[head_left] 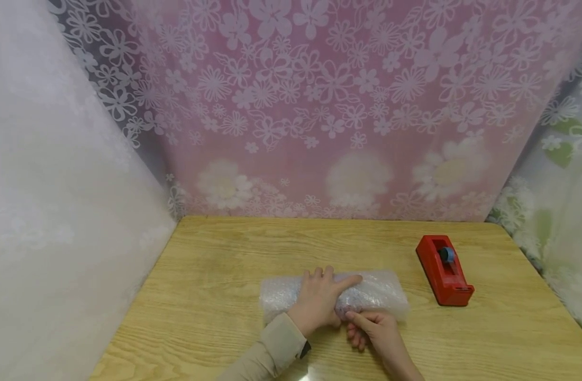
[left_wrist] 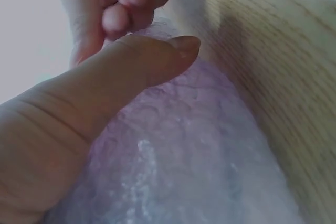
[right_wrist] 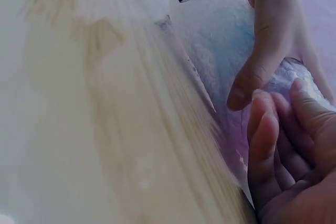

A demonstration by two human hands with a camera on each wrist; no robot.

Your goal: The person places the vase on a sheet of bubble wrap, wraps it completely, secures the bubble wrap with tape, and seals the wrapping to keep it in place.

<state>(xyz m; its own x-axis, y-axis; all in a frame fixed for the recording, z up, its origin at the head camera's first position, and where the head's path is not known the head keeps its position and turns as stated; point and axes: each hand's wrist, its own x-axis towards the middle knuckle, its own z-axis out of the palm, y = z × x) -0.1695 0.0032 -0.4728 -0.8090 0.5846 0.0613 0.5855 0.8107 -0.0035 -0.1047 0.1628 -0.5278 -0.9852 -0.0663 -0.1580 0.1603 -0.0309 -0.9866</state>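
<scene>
A long bundle in bubble wrap [head_left: 383, 291] lies crosswise on the table, pinkish and bluish near its middle. From above, my left hand [head_left: 317, 304] holds it down, fingers spread over the top and far side and thumb on the near side. The thumb lies across the wrap [left_wrist: 173, 145] in the left wrist view. At the near side, beside that thumb, my right hand [head_left: 379, 336] pinches the wrap between thumb and forefinger, its other fingers curled below. In the right wrist view these fingertips [right_wrist: 262, 108] are close to the left thumb; the pinch itself is partly hidden.
A red tape dispenser [head_left: 445, 272] with a blue-cored roll stands on the right of the wood-grain table [head_left: 210, 270]. Flowered curtains [head_left: 319, 132] hang behind the table and along both sides.
</scene>
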